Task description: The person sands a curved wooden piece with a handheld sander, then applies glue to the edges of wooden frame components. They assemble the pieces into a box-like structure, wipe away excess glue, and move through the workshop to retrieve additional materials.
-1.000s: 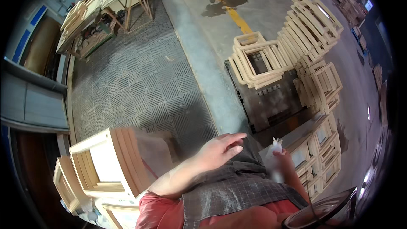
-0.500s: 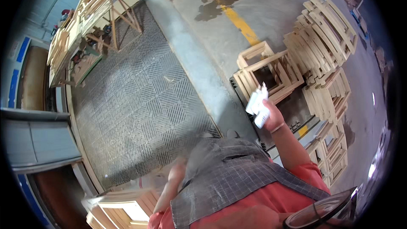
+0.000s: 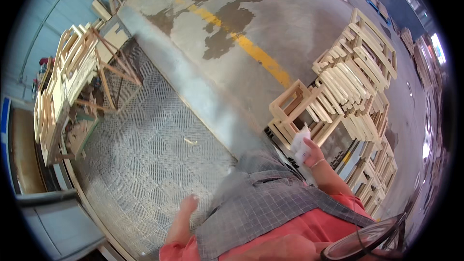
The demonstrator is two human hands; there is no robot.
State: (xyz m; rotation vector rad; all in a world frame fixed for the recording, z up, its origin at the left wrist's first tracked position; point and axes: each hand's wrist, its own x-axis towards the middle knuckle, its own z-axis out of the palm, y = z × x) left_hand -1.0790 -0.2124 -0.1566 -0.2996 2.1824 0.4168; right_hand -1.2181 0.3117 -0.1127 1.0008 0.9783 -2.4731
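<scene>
Nearest, at the lower edge, is the wearer's grey checked cloth apron [image 3: 263,203] over a red top [image 3: 290,241]. At lower left, the bare left hand [image 3: 189,205] hangs low beside the apron, blurred; nothing shows in it, and whether its grip is open or closed cannot be told.

To the right and farther out, the right hand [image 3: 315,153] has its grip closed around a crumpled white bundle, soft-looking [image 3: 300,149], its material unclear. The bundle's long axis runs roughly away from the body, with its narrow tip pointing outward past the fingers.

Just beyond that tip lies a pale, rectangular, open wooden frame [image 3: 303,91], the near left end of a row of similar pale wooden frames [image 3: 342,84]. The row runs away from the person toward the far right. The right hand is clearly nearer to it; the left hand is well apart. The bundle overlaps the frames in view, but whether it touches them cannot be told.

Farther left, past grey patterned floor matting [image 3: 154,140], a cluttered counter [image 3: 59,86] carries more pale wooden frames. Beyond, a worn yellow stripe [image 3: 261,58] crosses the concrete floor.
</scene>
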